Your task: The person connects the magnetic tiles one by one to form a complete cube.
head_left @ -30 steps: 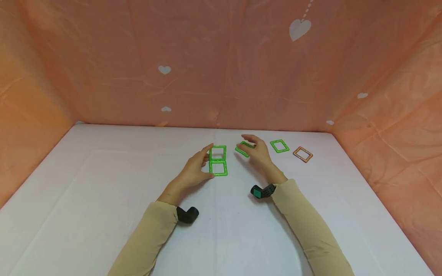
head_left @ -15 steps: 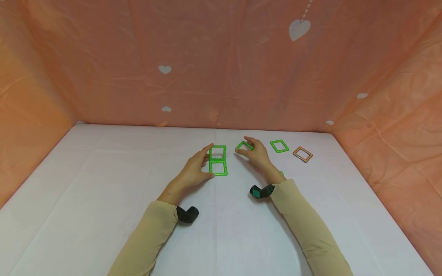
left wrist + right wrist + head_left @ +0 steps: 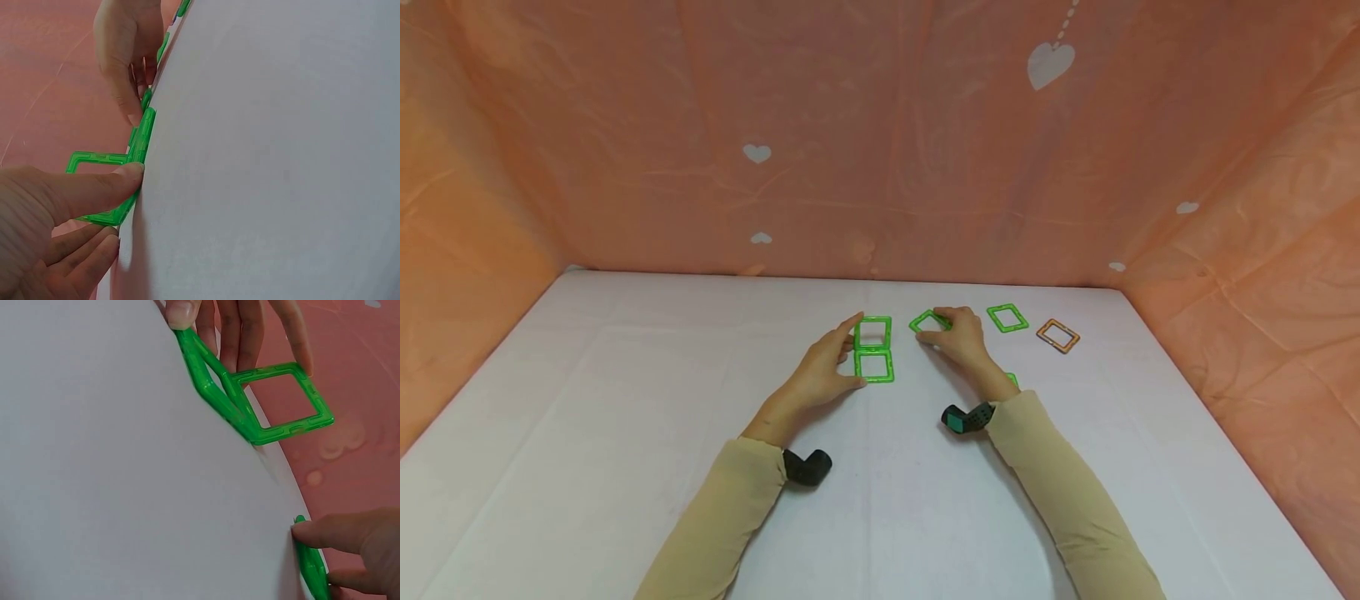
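Observation:
Two green square magnetic tiles are joined along one edge. One tile [image 3: 891, 367] lies on the table, and the other tile [image 3: 322, 404] stands up from its far edge. My left hand [image 3: 816, 373] grips the pair from the left side, thumb at the near edge and index finger at the top of the upright one. To their right, another green magnetic tile [image 3: 921, 318] lies turned cornerwise at the table; my right hand [image 3: 964, 340] pinches it between thumb and fingers. The right hand covers that tile's right side in the head view.
Farther right on the white table [image 3: 647, 358] lie a green tile [image 3: 1019, 327] and an orange tile [image 3: 1058, 335]. Part of one more green piece [image 3: 1013, 379] shows beside my right wrist. An orange cloth [image 3: 880, 150] rises behind the table.
My right hand's fingers have come down and closed on the green tile, which has shifted slightly. The left hand and the joined tiles have stayed still.

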The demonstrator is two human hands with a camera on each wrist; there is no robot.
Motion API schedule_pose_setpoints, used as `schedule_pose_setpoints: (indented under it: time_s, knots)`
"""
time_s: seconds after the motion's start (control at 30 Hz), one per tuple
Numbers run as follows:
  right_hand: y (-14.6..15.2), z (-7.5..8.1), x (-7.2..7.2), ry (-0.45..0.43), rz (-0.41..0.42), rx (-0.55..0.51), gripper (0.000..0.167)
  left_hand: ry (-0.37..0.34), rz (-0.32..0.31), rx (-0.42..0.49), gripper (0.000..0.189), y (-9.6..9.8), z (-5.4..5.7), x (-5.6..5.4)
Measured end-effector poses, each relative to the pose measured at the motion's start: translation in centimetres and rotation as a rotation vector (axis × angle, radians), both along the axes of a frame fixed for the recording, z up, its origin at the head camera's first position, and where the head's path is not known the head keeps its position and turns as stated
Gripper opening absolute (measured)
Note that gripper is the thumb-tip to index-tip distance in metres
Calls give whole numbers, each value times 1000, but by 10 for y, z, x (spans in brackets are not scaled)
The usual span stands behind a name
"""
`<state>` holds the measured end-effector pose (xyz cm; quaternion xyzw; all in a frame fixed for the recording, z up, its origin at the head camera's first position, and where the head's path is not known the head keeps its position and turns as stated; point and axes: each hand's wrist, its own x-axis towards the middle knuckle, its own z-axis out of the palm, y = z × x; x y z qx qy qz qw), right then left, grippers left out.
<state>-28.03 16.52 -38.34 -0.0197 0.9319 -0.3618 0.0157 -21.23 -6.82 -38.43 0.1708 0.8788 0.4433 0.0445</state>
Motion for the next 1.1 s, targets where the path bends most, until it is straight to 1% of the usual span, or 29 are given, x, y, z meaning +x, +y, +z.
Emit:
schedule_pose_setpoints:
  time_s: [0.23,0.43,0.53,0.73,0.87,1.0,1.1]
  knots:
    - [0,4,1,7,-4,-26,61,9,-3,6,95,0,0,0]
    - [2,4,3,-48,-1,-83,65,-1,3,-3,95,0,0,0]
    - [3,3,3,-61,13,-119,65,-7,3,-2,95,0,0,0]
    - [5,1,5,-41,41,-197,61,2,0,3,94,-1,-1,2]
    - [4,1,7,-35,52,-230,60,-5,5,7,94,-1,-1,2]
    - [5,1,11,-28,65,-271,58,-5,-5,7,95,1,-2,1]
    - [4,1,12,-3,101,-299,57,0,0,7,95,1,-2,1]
